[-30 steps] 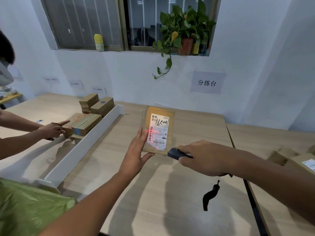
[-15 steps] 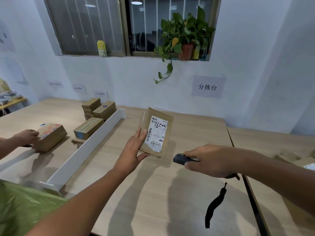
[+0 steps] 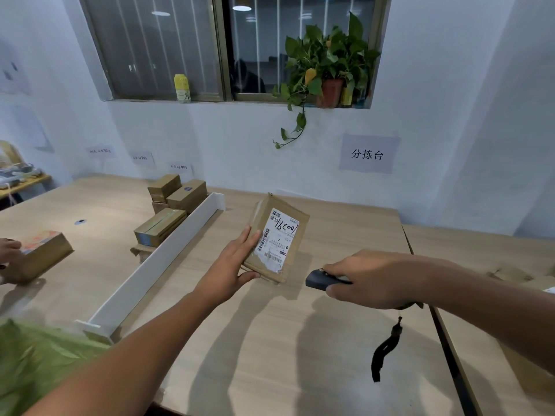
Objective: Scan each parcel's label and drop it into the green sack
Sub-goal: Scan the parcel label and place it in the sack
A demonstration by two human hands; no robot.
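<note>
Mid-frame, the left hand point(image 3: 231, 268) holds the parcel point(image 3: 277, 235) tilted, fingers point(image 3: 247, 241) along its side, thumb under, and it looks light and stiff, best taken by its edges, right hand point(image 3: 372, 280) curled round the scanner point(image 3: 318, 279).

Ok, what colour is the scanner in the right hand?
The scanner looks black, clearest in the head view.

A window point(image 3: 156, 46) tops the pale wall point(image 3: 228, 139) behind wooden table point(image 3: 270, 349).
</note>
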